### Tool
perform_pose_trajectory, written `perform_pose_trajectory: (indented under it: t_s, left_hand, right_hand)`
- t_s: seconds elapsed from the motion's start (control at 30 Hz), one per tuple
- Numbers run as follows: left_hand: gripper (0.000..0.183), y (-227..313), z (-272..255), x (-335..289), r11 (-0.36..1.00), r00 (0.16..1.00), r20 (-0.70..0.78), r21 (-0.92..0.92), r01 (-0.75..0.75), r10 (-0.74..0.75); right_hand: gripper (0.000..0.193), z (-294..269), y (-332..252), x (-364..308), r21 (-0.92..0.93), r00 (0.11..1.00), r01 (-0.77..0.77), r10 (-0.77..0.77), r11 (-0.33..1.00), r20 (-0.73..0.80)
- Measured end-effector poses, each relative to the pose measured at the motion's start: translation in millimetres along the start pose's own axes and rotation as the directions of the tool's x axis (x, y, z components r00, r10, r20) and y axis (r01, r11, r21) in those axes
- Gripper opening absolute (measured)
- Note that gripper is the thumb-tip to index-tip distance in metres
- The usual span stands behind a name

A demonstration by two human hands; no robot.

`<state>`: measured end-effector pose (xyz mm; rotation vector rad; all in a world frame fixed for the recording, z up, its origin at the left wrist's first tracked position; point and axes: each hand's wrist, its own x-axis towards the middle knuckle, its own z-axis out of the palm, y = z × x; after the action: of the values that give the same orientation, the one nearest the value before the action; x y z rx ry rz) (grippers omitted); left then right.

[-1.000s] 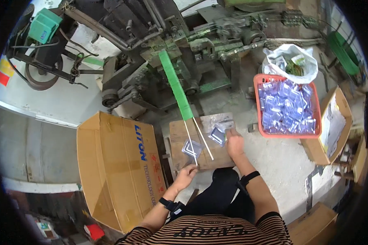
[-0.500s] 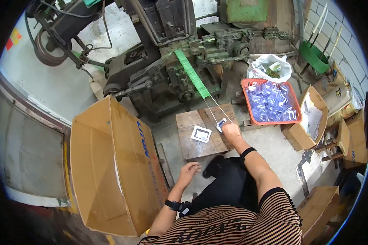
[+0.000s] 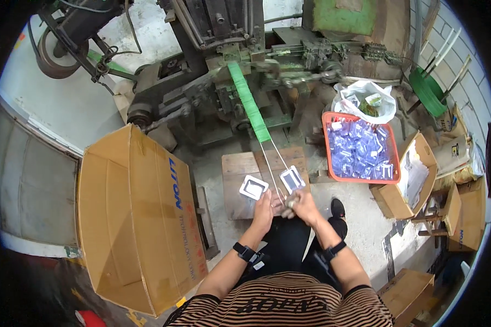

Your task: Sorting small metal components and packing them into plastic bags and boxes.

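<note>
1. At the centre of the frame, a low brown wooden bench [image 3: 235,170] with a flat top stands under the lower stretch of two thin white rods [image 3: 268,165], probably put there so that both hands can work over it at lap height.
2. On the bench, left of the rods, lies a flat rectangular clear plastic packet with a white border [image 3: 253,187]; its long axis slants gently from upper left to lower right.
3. Right of the rods is a second flat packet with a pale border and dark grey middle [image 3: 293,180]; its long axis slants more steeply, close to the line of the rods, with the lower end toward the right hand [image 3: 304,207].
4. The left hand [image 3: 263,211] is just beside the first packet's near edge, its fingers reaching toward the rods' lower ends; whether its grip is clamped on anything, I cannot tell.
5. The right hand bends in below the second packet (its fingers are blurred and crowd the left ones), so I cannot tell whether its grip is apart or together.
6. The rods point down and slightly right from a long narrow green strip [image 3: 249,102], which seems to be held up by the dark metal machine [image 3: 218,24] at the upper centre.
7. Right of the bench, a red-orange plastic basket [image 3: 360,179] full of violet-tinted clear plastic pieces [image 3: 360,150] stands, apparently for easy reach by the right arm.
</note>
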<state>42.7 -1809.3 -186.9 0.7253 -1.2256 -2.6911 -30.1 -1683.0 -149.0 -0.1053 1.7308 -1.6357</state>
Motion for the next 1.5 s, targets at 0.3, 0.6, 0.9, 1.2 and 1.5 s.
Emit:
perform_pose_trajectory:
  t_s: [0.3, 0.6, 0.9, 1.2, 1.5]
  left_hand:
    - [0.056, 50.6, 23.5, -5.1, 0.966, 0.981, 0.007, -0.172, 0.194, -0.196]
    - [0.057, 46.5, 50.2, -24.4, 0.957, 0.977, 0.169, -0.235, 0.171, -0.133]
    - [0.052, 67.5, 65.4, -16.2, 0.953, 0.99, 0.081, -0.272, 0.136, -0.118]
    - [0.037, 82.0, 51.9, -7.6, 0.948, 0.987, 0.002, -0.279, 0.155, -0.16]
    - [0.035, 82.9, 55.0, -3.0, 0.957, 0.989, 0.014, -0.249, 0.149, -0.15]
  right_hand:
    - [0.049, -14.5, -141.7, 39.6, -0.555, 0.745, 0.611, -0.648, 0.564, 0.161]
    - [0.039, 24.0, -176.3, 117.1, -0.849, 0.818, 0.464, -0.492, 0.254, 0.299]
    - [0.021, 15.5, -150.2, 50.2, -0.601, 0.895, 0.441, -0.372, 0.666, 0.246]
    - [0.02, 25.3, -117.8, 21.1, -0.652, 0.851, 0.458, -0.51, 0.604, 0.126]
    - [0.022, 31.1, -117.7, 18.4, -0.757, 0.816, 0.438, -0.568, 0.485, 0.108]
